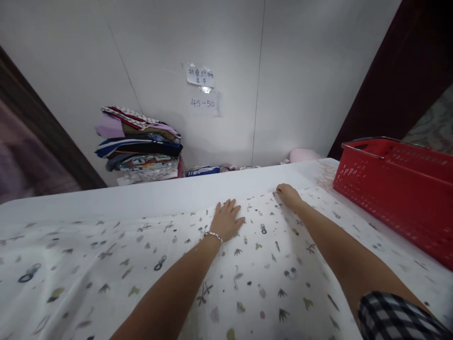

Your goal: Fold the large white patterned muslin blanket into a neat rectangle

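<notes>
A white cloth [262,264] printed with small muted motifs spreads over the white table and runs out of view at the bottom and sides. My left hand [226,221] lies flat on it near its far edge, fingers spread, with a bracelet at the wrist. Farther right, my right hand [288,194] has its fingers closed at the cloth's far edge, seemingly pinching it; the fingertips are partly hidden. Some soft creases show in the cloth at the left.
A red plastic basket [392,198] with metal handles stands on the right. Behind the table [106,203], a stack of folded fabrics [141,141] leans by the wall at the left. Handwritten paper signs [205,104] hang on the wall. A pink rounded object [303,155] sits beyond the far edge.
</notes>
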The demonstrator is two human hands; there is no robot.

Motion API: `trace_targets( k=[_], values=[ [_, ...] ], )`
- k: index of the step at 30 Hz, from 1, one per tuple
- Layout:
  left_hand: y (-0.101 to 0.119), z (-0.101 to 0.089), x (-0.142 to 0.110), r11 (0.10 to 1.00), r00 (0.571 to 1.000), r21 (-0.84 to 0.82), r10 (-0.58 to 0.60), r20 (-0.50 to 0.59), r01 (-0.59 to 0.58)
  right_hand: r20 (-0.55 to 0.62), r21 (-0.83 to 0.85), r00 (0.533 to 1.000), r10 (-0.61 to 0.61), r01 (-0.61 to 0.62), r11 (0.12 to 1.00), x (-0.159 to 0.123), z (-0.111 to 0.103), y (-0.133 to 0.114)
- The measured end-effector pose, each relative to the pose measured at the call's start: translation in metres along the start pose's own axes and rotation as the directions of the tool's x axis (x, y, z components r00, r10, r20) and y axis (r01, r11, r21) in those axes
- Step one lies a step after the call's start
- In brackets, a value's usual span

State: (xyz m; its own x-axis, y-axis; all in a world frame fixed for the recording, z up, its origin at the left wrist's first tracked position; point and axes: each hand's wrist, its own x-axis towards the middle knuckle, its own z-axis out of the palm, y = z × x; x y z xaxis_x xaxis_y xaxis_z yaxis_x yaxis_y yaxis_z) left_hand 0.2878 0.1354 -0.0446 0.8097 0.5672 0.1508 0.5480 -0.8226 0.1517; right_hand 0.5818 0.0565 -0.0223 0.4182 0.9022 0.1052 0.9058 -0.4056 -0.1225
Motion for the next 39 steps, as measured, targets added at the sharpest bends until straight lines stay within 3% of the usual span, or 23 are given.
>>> trace_targets(
  k=[9,15,20,24,31,36,39],
  values=[
    [0.000,0.000,-0.001,0.998,0.998,0.028,-0.061,0.034,0.060,0.050,-0.059,0.997,0.050,-0.047,0.997,0.004,0.002,-0.012],
    [0.000,0.002,-0.002,0.998,0.999,0.020,-0.052,-0.004,0.052,0.118,-0.032,0.983,-0.140,0.144,0.989,0.002,0.002,-0.043],
    [-0.002,0.000,0.002,0.995,0.994,-0.059,-0.085,-0.068,0.081,0.110,0.013,0.971,-0.210,0.210,0.978,-0.001,0.003,-0.059],
    [-0.004,-0.009,0.016,0.979,0.982,-0.125,-0.173,-0.078,0.162,0.088,0.036,0.976,-0.201,0.198,0.979,0.000,0.002,-0.060],
    [-0.003,-0.017,0.043,0.980,0.979,-0.002,-0.199,-0.045,0.199,0.060,0.075,0.993,-0.104,0.100,0.992,0.006,0.003,-0.070],
    [-0.009,-0.015,0.050,0.953,0.951,-0.053,-0.300,-0.068,0.297,0.054,0.098,0.996,-0.073,0.068,0.993,0.012,0.011,-0.075],
    [-0.010,-0.012,0.047,0.951,0.951,-0.069,-0.304,-0.055,0.300,0.055,0.111,0.996,-0.076,0.070,0.991,0.014,0.017,-0.074]
  ],
)
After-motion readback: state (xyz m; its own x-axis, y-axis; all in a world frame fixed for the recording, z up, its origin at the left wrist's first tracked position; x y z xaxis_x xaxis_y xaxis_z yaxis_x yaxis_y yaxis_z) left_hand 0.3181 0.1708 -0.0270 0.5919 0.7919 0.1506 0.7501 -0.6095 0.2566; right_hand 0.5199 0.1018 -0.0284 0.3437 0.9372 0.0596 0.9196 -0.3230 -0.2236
